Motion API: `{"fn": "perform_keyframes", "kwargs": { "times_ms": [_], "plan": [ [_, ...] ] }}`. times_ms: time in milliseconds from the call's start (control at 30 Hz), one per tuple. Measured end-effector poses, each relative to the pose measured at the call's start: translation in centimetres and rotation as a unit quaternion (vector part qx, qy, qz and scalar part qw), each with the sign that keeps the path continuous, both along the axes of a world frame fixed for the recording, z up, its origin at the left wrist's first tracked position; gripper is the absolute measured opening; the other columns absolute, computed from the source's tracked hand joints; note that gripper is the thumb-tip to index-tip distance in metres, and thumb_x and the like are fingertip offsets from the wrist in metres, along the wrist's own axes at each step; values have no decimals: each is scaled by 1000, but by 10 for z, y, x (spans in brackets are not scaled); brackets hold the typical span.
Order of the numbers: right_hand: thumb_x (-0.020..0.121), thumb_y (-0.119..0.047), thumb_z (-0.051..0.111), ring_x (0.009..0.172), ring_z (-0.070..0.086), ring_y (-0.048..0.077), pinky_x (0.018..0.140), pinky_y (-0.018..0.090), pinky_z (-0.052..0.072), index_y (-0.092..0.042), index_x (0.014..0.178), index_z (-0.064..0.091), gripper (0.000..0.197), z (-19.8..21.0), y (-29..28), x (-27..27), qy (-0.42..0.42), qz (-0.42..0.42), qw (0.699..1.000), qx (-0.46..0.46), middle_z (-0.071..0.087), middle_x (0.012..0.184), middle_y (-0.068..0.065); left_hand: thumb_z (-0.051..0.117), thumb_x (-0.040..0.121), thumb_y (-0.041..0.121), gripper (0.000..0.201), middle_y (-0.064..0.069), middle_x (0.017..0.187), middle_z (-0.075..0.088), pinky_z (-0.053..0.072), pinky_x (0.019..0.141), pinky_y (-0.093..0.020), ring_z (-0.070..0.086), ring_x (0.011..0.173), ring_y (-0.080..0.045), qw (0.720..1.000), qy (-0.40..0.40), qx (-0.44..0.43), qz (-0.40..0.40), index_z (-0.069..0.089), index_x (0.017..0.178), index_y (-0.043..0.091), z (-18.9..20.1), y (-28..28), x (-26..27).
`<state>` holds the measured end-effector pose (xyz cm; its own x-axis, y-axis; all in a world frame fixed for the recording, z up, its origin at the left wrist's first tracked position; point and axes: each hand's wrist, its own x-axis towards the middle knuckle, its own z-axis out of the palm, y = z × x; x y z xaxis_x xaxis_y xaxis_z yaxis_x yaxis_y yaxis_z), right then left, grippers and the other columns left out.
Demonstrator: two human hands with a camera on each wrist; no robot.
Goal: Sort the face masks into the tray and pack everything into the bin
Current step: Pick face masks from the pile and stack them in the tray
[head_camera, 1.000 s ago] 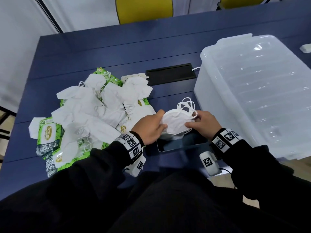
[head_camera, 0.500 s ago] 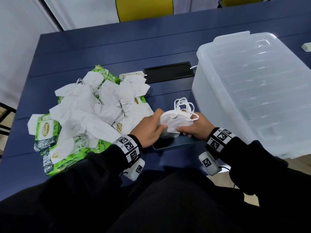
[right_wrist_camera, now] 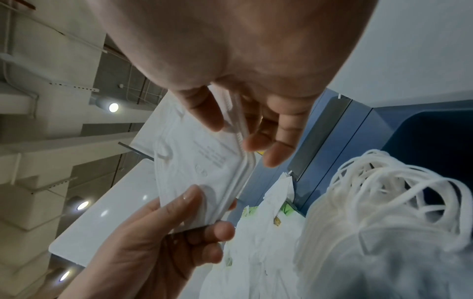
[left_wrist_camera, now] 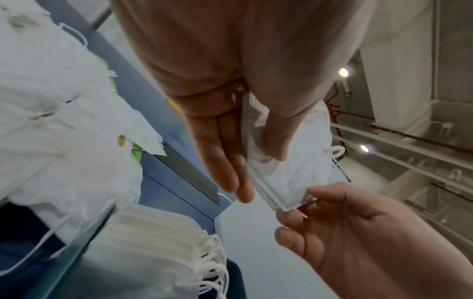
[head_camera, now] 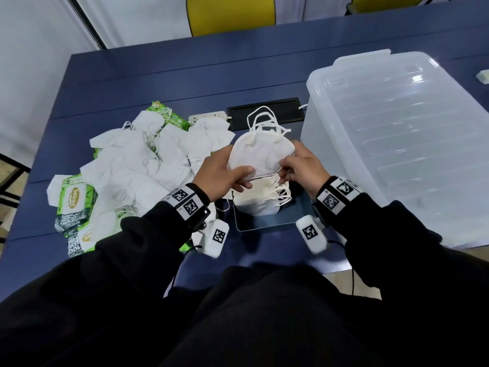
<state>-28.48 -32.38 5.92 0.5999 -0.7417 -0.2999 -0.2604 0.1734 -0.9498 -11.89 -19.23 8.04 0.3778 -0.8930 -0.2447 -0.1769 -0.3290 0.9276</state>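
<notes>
On the blue table [head_camera: 158,75], both the left hand [head_camera: 219,172] and right hand [head_camera: 304,165] pinch a bundle of masks [head_camera: 260,154] above the tray [head_camera: 264,225] (apparently squaring its edges), lidded bin [head_camera: 397,133] alongside.

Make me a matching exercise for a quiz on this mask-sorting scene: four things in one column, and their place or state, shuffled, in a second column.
Things:
1. held mask
2. stacked masks
3. loose masks
4. bin

Places or states:
A. lid on, at the right of the table
B. piled over green wipe packs
C. pinched by both hands, lifted above the tray
D. standing in the tray

Pairs: 1-C, 2-D, 3-B, 4-A

The left hand and right hand each grip one edge.
</notes>
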Motion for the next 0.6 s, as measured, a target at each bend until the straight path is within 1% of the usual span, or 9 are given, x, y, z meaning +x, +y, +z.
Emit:
{"fn": "perform_keyframes", "kwargs": {
  "times_ms": [67,133,200,267,333,367,433,500,600],
  "plan": [
    [94,7,48,63,56,19,66,42,53,-10,112,54,25,-2,2,-1,10,25,1000,8,56,88,13,67,97,9,29,-14,103,72,61,74,-60,76,77,-37,1000,12,8,-6,58,124,16,-6,4,1],
    [93,6,52,68,64,24,72,45,56,-7,117,57,28,-4,4,-3,33,66,997,3,63,91,13,66,97,11,27,-11,97,74,62,73,-58,77,75,-32,999,-26,28,-28,58,121,20,-13,10,4],
    [88,-4,64,81,71,28,86,47,56,-16,105,67,21,-8,5,-8,87,107,989,-50,73,93,9,67,96,15,23,-6,83,77,63,69,-51,76,69,-26,992,-98,55,-59,59,116,24,-18,16,6],
    [74,-20,72,92,72,27,91,43,55,-25,89,69,16,-10,6,-15,141,139,973,-117,77,94,3,68,96,23,20,-3,81,76,61,74,-43,74,73,-23,972,-195,73,-113,60,114,23,-27,22,7],
    [65,-23,74,93,72,22,89,39,56,-34,85,68,23,-15,6,-19,164,151,964,-147,77,94,-3,67,97,31,21,-3,88,74,56,81,-38,71,85,-25,941,-282,87,-162,57,114,23,-37,26,5],
    [64,-23,77,92,72,20,87,36,56,-35,84,67,25,-18,6,-21,179,159,958,-156,76,92,-6,65,98,33,23,-5,91,73,52,81,-35,69,90,-27,931,-306,92,-178,56,116,22,-43,28,4],
    [68,-21,81,87,70,19,79,30,53,-30,81,66,23,-20,6,-23,237,190,935,-181,73,87,-7,63,99,34,29,-10,98,71,46,77,-34,65,95,-32,913,-339,94,-205,54,122,19,-52,29,-2],
    [71,-19,83,84,68,21,74,29,53,-22,85,68,20,-25,8,-28,290,225,907,-207,72,87,0,61,100,34,31,-14,103,70,47,77,-36,64,97,-35,893,-372,89,-237,52,125,17,-61,28,-9],
    [71,-22,82,84,66,21,69,27,49,-19,95,71,27,-36,9,-32,309,231,896,-219,71,93,2,54,103,38,29,-15,100,68,49,74,-40,63,94,-37,852,-429,111,-280,48,117,13,-73,25,-17]
  ]
}}
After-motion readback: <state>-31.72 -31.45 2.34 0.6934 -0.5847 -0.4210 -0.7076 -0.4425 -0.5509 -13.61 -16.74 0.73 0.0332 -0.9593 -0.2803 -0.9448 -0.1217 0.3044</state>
